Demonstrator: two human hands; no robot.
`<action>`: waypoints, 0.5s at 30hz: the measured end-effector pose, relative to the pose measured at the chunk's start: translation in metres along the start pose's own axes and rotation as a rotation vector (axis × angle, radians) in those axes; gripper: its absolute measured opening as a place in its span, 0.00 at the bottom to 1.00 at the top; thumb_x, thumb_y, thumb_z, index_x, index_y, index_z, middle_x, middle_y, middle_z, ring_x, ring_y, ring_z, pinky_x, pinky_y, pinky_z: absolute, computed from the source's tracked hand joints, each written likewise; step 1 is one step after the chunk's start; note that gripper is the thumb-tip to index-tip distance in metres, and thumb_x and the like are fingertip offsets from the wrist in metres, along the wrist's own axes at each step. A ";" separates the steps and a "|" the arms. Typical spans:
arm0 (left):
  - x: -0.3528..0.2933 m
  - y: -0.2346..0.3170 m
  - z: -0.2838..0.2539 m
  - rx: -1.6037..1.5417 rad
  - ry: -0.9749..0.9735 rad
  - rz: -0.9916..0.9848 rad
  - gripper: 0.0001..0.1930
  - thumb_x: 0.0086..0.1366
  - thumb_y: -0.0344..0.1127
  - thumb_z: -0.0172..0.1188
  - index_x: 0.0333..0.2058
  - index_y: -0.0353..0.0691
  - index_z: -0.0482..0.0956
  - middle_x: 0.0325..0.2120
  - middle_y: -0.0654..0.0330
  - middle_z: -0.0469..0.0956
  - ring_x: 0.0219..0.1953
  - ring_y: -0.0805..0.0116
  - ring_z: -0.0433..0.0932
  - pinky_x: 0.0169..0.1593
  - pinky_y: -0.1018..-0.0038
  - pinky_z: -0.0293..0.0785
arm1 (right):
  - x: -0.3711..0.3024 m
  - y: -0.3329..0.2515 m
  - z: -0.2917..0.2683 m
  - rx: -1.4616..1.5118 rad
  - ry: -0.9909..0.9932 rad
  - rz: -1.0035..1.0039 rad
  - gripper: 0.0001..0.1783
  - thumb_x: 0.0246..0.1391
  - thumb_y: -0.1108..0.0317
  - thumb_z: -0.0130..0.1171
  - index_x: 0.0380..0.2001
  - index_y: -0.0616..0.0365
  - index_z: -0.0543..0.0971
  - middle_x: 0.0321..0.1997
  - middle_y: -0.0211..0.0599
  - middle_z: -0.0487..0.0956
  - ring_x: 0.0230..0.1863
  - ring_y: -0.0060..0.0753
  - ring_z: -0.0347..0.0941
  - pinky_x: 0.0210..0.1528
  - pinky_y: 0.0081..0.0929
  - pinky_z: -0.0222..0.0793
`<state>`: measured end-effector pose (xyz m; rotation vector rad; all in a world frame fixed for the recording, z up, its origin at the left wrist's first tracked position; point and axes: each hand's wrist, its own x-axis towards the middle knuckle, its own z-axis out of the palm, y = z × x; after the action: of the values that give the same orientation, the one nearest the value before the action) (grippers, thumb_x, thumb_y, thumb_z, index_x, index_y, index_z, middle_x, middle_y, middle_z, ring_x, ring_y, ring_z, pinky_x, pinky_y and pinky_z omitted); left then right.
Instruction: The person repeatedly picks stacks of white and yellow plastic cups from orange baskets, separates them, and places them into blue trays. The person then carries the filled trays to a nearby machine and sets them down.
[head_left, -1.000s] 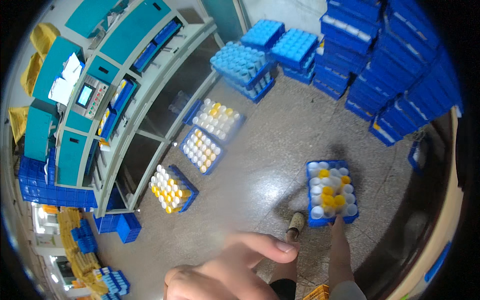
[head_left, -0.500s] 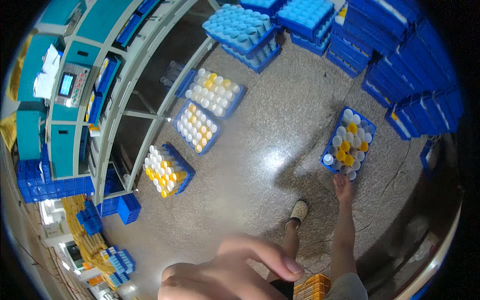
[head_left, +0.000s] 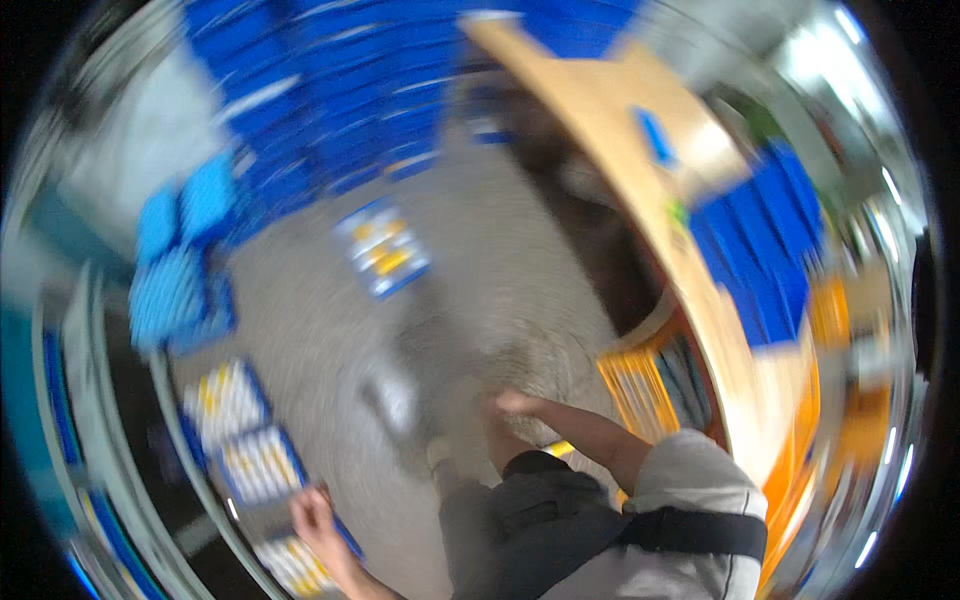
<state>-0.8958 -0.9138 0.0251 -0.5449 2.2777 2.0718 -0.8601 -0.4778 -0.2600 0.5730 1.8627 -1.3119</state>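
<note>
My left hand (head_left: 318, 520) hangs at the lower left, its fingers smeared by motion. In the picture it overlaps the area beside two blue trays of white and yellow cups, the middle tray (head_left: 291, 452) and the nearest tray (head_left: 350, 541). I see no thing held in it. My right hand (head_left: 515, 402) is in front of my legs, over the floor, blurred and apart from any tray. Farther off, a single blue tray (head_left: 402, 287) of white and yellow cups lies on the floor.
Tall stacks of blue crates (head_left: 370, 90) stand at the back. Light-blue cups (head_left: 165, 295) fill stacked trays at the left. A wooden table (head_left: 590, 130) curves along the right, with blue crates (head_left: 760, 240) by it and an orange crate (head_left: 640, 390) under its edge.
My view has swung to the right, bringing the wooden table into sight. My right hand has left the cup tray and drawn back near my legs; my left hand is lower and farther left.
</note>
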 end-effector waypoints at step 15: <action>-0.174 0.027 0.388 0.505 -1.322 0.335 0.15 0.69 0.40 0.62 0.43 0.31 0.78 0.36 0.55 0.81 0.40 0.66 0.78 0.47 0.69 0.74 | -0.340 0.419 -0.024 1.336 0.895 0.028 0.17 0.61 0.59 0.58 0.44 0.63 0.80 0.32 0.36 0.83 0.28 0.31 0.80 0.27 0.29 0.77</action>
<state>-0.8249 -0.4941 0.0462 0.9767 1.8330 1.1037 -0.3593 -0.2785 -0.2278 2.1048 1.2251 -2.4441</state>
